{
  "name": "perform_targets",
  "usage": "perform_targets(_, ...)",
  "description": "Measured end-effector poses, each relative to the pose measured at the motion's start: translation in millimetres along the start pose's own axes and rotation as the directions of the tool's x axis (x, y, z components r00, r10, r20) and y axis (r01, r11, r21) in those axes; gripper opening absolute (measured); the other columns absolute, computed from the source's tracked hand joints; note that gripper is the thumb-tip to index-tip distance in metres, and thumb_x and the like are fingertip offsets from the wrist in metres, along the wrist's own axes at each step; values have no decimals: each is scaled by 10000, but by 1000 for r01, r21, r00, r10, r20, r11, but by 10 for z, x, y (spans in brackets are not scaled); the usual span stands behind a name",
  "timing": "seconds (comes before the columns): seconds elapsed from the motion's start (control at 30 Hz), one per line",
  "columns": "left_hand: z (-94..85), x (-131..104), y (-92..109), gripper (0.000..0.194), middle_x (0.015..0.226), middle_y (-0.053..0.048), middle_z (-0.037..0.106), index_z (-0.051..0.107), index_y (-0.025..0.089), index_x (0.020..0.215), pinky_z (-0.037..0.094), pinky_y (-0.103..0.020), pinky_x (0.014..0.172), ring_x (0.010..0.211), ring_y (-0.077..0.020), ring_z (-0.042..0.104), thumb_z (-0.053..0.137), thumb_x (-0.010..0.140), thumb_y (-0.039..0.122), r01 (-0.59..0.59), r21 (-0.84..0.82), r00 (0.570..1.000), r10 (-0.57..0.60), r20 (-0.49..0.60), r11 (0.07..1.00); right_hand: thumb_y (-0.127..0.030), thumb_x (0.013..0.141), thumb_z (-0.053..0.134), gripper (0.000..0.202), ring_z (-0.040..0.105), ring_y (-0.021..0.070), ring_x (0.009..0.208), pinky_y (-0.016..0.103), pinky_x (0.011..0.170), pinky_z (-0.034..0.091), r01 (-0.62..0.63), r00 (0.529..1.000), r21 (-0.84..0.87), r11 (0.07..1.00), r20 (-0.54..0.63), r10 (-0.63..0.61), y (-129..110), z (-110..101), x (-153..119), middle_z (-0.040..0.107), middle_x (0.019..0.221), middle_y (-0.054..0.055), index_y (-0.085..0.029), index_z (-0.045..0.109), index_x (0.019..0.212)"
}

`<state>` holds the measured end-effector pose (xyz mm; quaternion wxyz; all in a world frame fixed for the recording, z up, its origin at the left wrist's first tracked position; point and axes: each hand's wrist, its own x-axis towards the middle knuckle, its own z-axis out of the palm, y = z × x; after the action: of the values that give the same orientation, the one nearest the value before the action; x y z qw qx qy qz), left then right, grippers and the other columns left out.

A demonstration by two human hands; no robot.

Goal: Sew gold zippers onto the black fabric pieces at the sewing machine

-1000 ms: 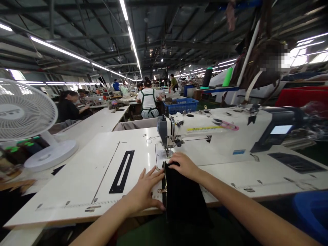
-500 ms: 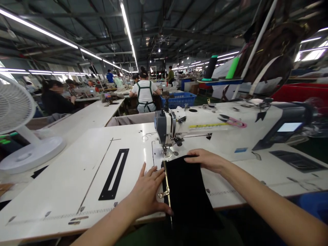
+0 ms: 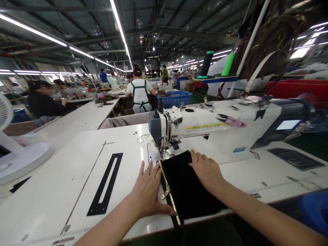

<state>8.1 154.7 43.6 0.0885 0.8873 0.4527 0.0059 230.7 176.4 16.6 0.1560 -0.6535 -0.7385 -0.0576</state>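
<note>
A black fabric piece [image 3: 188,186] lies before the sewing machine's needle and presser foot [image 3: 161,154], its far left corner close to the foot. Along its left edge runs a gold-toothed zipper [image 3: 174,206] with a gold zipper pull [image 3: 165,193]. My left hand [image 3: 148,191] is spread flat, fingertips by the zipper's far end and thumb across the teeth nearer me. My right hand [image 3: 206,171] grips the far right corner of the fabric, fingers close together. Whatever is beneath the fabric is hidden.
A black slotted template [image 3: 109,184] lies on the white table left of my hands. Pink-handled thread snips [image 3: 232,120] rest on the machine arm [image 3: 217,118]. A white fan [image 3: 28,159] stands at the left. Thread cones [image 3: 205,65] stand behind; co-workers sit farther off.
The fabric has swung, its near end moving right and its far right corner rising toward the machine. My right hand has turned over that corner. The view has shifted slightly right.
</note>
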Motion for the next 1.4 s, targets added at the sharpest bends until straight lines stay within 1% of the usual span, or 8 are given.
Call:
perform_targets(0.2,8,82,-49,1274,1456,-201,56,101,26,1390,-8,-580,1073,1333,-371,-8,421,493,874,6,8,997,-7,81,1000,-246,918,343,421,315,226,1283,448,1054,285,569,817,134,812,20,-576,-370,26,-78,372,1388,103,-102,402,1310)
perform_targets(0.33,42,-5,-30,1177,1459,-207,116,190,61,1383,23,-609,1061,1339,-367,22,527,532,800,-1,-13,999,2,33,1000,-283,934,270,482,194,201,1336,479,1088,203,504,829,254,825,126,-545,-404,187,-127,240,1441,76,-93,268,1377)
perform_targets(0.53,133,-256,178,268,1198,-76,525,588,217,940,175,-545,1074,1196,-245,427,679,714,327,68,-178,980,-99,-175,982,-252,929,248,459,239,178,1322,438,1087,229,446,869,331,832,63,-491,-329,200,-133,294,1423,110,-67,351,1336)
perform_targets(0.8,132,-192,204,236,1005,-32,548,575,207,811,249,-501,1024,1030,-225,481,708,675,346,41,-183,970,-83,-230,982,-615,840,359,797,120,276,1346,549,1080,123,508,814,262,820,164,-557,-323,58,-357,166,1445,167,-37,243,1376)
perform_targets(1.0,76,-422,406,206,951,-1,560,612,244,818,402,-392,883,944,-200,499,732,660,296,-24,-219,985,-15,-171,975,-390,947,195,524,214,188,1331,468,1090,203,397,882,307,865,131,-452,-279,146,-326,267,1430,105,-94,303,1364)
perform_targets(1.1,-6,-716,205,332,1105,-6,567,596,284,1015,373,-417,969,1046,-212,494,683,711,386,-1,-182,980,-35,-195,983,-367,938,261,485,224,211,1327,497,1077,221,418,882,285,863,99,-460,-297,162,-338,269,1431,94,-129,342,1352)
perform_targets(1.23,27,-1228,-428,649,1369,-190,376,393,109,1300,244,-550,1044,1268,-322,325,496,806,518,278,140,901,-208,-381,950,-446,914,330,551,167,252,1340,557,1074,162,515,829,258,818,91,-551,-345,157,-388,212,1448,87,-157,279,1381)
perform_targets(1.4,284,-1654,-652,806,1344,-185,419,315,177,1360,413,-501,924,1188,-349,433,543,717,606,228,330,941,-121,-316,916,-439,921,327,547,250,254,1315,560,1056,228,520,797,353,778,128,-591,-348,163,-334,255,1434,91,-181,233,1395)
